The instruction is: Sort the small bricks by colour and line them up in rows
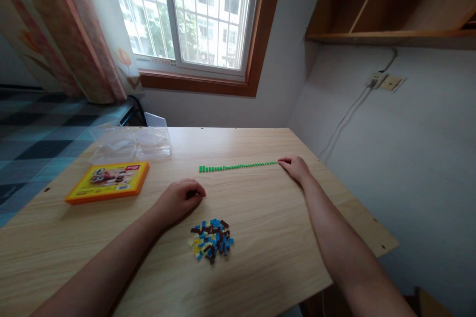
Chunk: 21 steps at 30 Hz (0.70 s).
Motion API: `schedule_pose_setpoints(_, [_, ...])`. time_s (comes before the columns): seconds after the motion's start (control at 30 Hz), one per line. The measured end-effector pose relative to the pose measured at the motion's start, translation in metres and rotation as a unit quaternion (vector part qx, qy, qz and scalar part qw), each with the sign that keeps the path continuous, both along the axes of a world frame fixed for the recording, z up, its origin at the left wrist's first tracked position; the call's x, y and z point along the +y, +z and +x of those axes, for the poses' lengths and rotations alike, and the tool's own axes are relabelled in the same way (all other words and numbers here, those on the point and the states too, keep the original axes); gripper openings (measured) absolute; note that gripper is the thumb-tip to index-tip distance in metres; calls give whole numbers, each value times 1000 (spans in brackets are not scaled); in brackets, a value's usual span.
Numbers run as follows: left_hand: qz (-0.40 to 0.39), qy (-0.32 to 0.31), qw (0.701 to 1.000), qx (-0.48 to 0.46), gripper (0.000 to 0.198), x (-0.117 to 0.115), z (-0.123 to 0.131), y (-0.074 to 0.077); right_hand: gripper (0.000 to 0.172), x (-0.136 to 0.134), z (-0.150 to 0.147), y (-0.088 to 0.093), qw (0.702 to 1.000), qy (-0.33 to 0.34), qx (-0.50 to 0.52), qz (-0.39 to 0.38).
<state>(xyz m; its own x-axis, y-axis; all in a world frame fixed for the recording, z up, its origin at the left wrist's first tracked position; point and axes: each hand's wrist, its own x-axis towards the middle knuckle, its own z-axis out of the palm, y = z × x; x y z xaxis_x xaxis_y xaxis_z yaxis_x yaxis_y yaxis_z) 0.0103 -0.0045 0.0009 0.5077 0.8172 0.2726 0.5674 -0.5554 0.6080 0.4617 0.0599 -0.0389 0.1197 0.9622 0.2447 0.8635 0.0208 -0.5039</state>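
Note:
A row of small green blocks [238, 166] runs left to right across the middle of the wooden table [260, 267]. My right hand [295, 166] rests at the row's right end, fingertips pressed together against the last green piece. My left hand [180, 199] lies on the table with its fingers curled in, just below the row's left end; what it holds, if anything, is hidden. A pile of blue, brown and yellow blocks [211, 239] sits just below my left hand.
An orange and yellow box [108, 181] lies at the left of the table. Behind it stands a clear plastic container [130, 143]. A window and curtain are beyond the far edge, a wall with a socket and cable at right, shelves above.

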Motion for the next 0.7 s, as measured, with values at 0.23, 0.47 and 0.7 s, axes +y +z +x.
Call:
schedule_pose_setpoints(0.23, [5,-3,1000,2,15,0,0,0,24,-1,-2,0,1000,2,27,9])
schedule_pose_setpoints(0.47, [5,-3,1000,-7,14,0,0,1,37,-1,-1,-2,992,-23,108,66])
schedule_pose_setpoints(0.7, [-22,14,999,-28,13,0,0,2,36,2,-4,-6,966,-66,224,115])
